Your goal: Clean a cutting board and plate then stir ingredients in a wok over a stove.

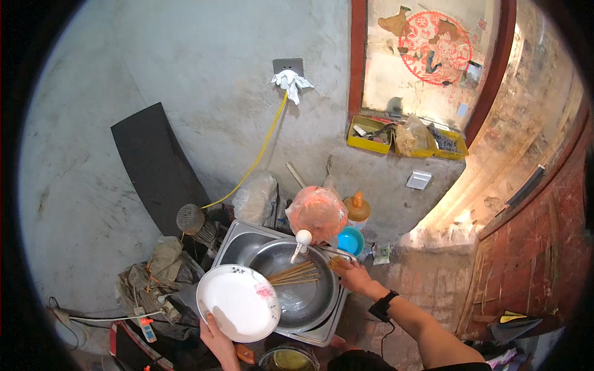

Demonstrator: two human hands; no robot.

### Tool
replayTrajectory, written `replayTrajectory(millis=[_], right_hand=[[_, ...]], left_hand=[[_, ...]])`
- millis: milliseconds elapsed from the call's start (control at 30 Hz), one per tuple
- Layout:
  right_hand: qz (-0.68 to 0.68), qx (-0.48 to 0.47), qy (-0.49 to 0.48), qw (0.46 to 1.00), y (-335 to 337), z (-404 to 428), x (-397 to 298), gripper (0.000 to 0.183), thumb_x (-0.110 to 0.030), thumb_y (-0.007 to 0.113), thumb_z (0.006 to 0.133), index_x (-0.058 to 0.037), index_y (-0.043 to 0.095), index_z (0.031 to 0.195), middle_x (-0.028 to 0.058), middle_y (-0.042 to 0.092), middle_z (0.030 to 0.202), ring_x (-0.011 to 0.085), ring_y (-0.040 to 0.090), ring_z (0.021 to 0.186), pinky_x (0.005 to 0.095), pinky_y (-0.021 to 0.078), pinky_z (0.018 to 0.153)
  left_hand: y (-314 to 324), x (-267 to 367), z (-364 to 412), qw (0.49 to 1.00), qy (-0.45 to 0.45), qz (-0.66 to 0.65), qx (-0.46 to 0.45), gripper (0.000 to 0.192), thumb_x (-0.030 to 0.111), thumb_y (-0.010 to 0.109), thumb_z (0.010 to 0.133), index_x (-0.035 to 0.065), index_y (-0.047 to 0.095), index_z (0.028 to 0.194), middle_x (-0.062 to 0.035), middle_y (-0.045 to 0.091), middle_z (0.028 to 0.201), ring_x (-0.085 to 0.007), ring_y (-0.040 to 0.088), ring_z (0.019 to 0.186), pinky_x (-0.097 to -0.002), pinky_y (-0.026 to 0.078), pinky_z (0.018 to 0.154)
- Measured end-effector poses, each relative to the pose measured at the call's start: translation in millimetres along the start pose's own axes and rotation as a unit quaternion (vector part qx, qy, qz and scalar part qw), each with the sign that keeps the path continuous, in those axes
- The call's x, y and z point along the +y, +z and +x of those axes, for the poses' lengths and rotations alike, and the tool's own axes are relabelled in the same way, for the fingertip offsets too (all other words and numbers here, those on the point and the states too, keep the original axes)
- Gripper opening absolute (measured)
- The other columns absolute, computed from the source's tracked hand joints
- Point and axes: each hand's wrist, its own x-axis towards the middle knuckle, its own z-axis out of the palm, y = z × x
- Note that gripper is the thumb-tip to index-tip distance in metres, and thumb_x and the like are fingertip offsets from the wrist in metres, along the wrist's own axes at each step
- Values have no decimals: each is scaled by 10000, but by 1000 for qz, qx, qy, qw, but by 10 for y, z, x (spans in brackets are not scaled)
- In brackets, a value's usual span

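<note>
My left hand (217,341) grips the lower left rim of a white plate (239,301) with a pink flower pattern, tilted over the left side of a metal basin. The round basin (301,315) stands in a stainless steel sink (234,243) and holds a bundle of wooden chopsticks (294,273). At the basin's right rim, my right hand (355,277) has its fingers closed around a brownish scrubbing pad (338,264). A white tap (302,241) rises at the basin's back edge.
Behind the sink are a pink plastic bag (317,211), a blue bowl (350,241) and an orange-topped bottle (357,208). An electric motor (191,220) and crumpled sacks (158,264) lie to the left. Below the sink, a pot (290,359) holds yellowish contents. Yellow baskets (369,139) sit under the window.
</note>
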Motion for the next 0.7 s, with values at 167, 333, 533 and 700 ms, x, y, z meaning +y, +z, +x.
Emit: replayTrajectory(millis=[167,333,533,700], right_hand=[[242,216,19,946,-1068,187,-547,473,-265,692,748,-64,526,1143,122,490,1145,258,587,821,321,485,609],[184,266,-144,935,-1996,450,-1401,462,-324,692,741,-81,551,1108,170,511,1077,293,582,830,362,486,652],[45,195,-185,962,-1726,716,-1562,336,-324,691,721,-76,621,936,200,489,1084,366,514,950,440,431,769],[69,160,-233,957,-1712,793,-1523,354,-254,685,689,-58,607,972,222,491,1069,387,531,931,435,450,769]], left_hand=[[328,-26,-199,998,-45,-50,4,375,223,412,937,-115,504,1072,-156,591,914,-193,542,781,-292,437,708],[704,-223,-337,990,-96,-99,-33,451,308,395,943,-108,488,1087,-167,586,945,-212,554,800,-325,439,706],[1145,-392,-426,973,-109,-201,-21,464,325,387,941,-102,492,1089,-175,570,981,-232,530,830,-332,417,743],[1289,-625,-417,963,-206,-172,-25,496,359,380,939,-103,514,1060,-173,572,972,-226,524,836,-347,411,746]])
